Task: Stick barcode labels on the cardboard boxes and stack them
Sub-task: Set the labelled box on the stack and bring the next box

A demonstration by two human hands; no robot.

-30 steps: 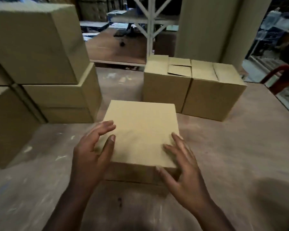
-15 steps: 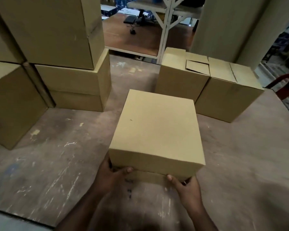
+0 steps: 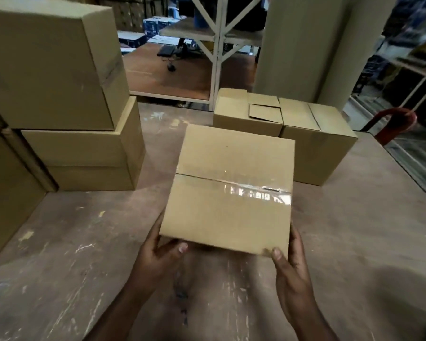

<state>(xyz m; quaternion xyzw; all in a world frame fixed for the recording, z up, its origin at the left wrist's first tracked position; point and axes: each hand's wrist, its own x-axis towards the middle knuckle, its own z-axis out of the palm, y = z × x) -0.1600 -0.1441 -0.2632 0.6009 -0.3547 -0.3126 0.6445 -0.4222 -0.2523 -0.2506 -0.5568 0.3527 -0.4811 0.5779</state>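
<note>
The box (image 3: 229,190) is held above the tabletop (image 3: 354,242), taped face turned up toward the camera, tape seam (image 3: 234,187) running left to right. Its far edge tips away. The left hand (image 3: 158,254) grips the near left corner, thumb on the near edge. The right hand (image 3: 290,262) clasps the near right corner, fingers curled round it.

Single head-worn view, angled forward and down

It looked from close above over the wooden table (image 3: 84,242), toward shelving (image 3: 217,45) farther behind
</note>
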